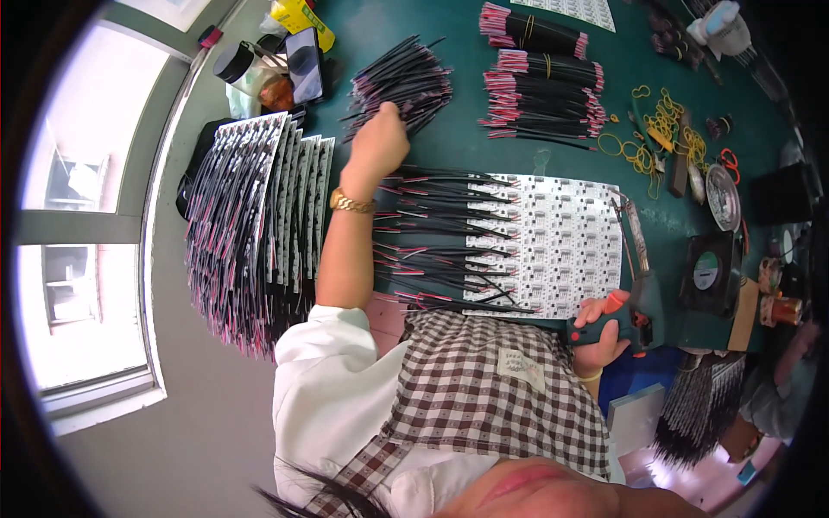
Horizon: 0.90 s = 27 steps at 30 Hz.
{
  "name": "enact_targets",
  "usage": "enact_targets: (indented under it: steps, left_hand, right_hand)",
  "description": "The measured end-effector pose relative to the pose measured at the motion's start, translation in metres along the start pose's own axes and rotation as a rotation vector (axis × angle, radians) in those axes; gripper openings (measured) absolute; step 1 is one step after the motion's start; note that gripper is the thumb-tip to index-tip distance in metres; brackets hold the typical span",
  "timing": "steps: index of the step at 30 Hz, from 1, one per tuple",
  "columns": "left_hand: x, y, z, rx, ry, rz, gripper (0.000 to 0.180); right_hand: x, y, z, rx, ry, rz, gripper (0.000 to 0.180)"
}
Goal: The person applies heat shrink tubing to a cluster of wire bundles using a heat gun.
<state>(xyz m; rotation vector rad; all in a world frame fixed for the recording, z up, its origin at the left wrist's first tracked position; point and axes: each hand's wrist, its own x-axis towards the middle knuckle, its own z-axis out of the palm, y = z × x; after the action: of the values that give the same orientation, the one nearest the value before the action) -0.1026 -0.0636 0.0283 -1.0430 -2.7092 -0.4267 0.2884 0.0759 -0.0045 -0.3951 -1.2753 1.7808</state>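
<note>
My left hand (380, 142), its fingers curled and pointing down, is at the near edge of a loose pile of black wires (406, 78) with reddish ends. Whatever it pinches is hidden behind the hand. My right hand (603, 337) grips a dark soldering gun (641, 315) with red-orange parts. The gun's metal tip points away from me, beside the right edge of a white circuit board panel (570, 242). Rows of black wires (432, 233) lie across the panel's left side, their free ends stretching left.
Left of my arm stands a stack of wired panels (250, 198). Bundles of black wires (542, 95) lie at the far side. Yellow rubber bands (639, 151), a metal dish (723, 197) and a black fan (710, 268) are on the right. A jar (246, 69) and a phone (304, 65) stand far left.
</note>
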Motion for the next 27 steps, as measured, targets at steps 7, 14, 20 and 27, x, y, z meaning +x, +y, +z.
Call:
enact_targets:
  steps: [7,14,20,27]
  left_hand:
    - [-0.004,0.012,-0.042,-0.846,0.519,-0.136,0.014]
    - [-0.010,0.000,-0.011,-1.215,0.619,-0.023,0.022]
    - [-0.006,-0.002,0.003,-1.450,0.586,-0.082,0.013]
    - [-0.012,0.006,0.002,-1.384,0.492,-0.041,0.012]
  right_hand:
    - [-0.001,-0.002,-0.004,0.025,-0.024,-0.033,0.047]
    - [0.000,-0.002,-0.006,0.029,-0.075,-0.012,0.044]
    - [0.000,0.001,-0.005,-0.001,-0.061,-0.039,0.045]
    - [-0.003,0.001,-0.006,-0.005,-0.041,-0.006,0.047]
